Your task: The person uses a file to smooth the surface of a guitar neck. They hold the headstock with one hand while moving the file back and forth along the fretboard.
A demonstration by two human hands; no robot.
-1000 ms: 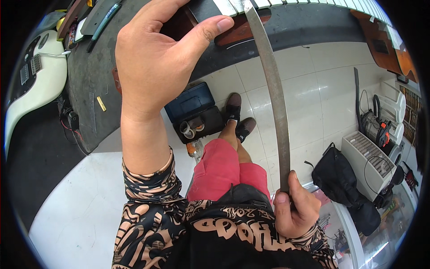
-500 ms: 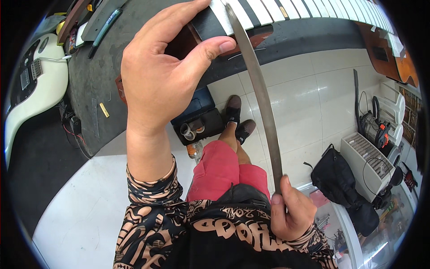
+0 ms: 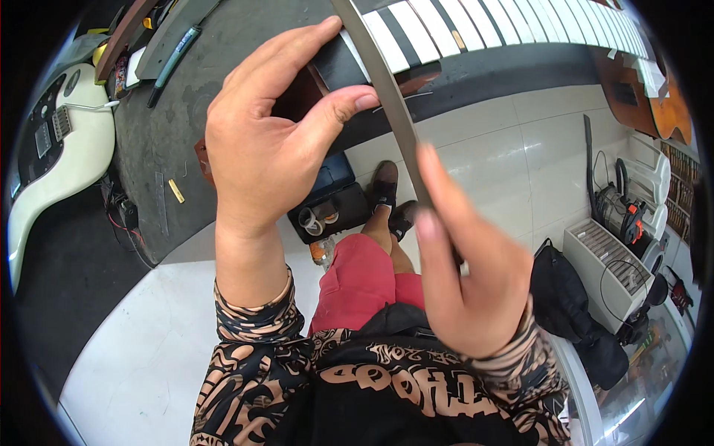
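A long, flat grey metal file (image 3: pixel 399 119) slants across the near end of a piano keyboard (image 3: pixel 439 41). The file's upper end passes over the first white key and runs out of the picture at the top. My right hand (image 3: pixel 476 275), smeared by motion, is closed round the file's lower part with the index finger along it. My left hand (image 3: pixel 268 141) spans the dark end block (image 3: pixel 343 63) of the keyboard, fingertips on the far edge and thumb on the near edge, beside the file. Whatever lies under the left palm is hidden.
The keyboard rests by a dark grey worktop (image 3: pixel 201 89) with a teal pen (image 3: pixel 175 65) and a small yellow piece (image 3: pixel 176 191). A white electric guitar (image 3: pixel 82 134) stands left. On the floor are a black case (image 3: pixel 338 204), a black bag (image 3: pixel 561 290) and a grey box (image 3: pixel 606 275).
My right hand has moved up and forward, pushing the file farther across the keyboard's end until its tip leaves the picture. My left hand keeps nearly the same place.
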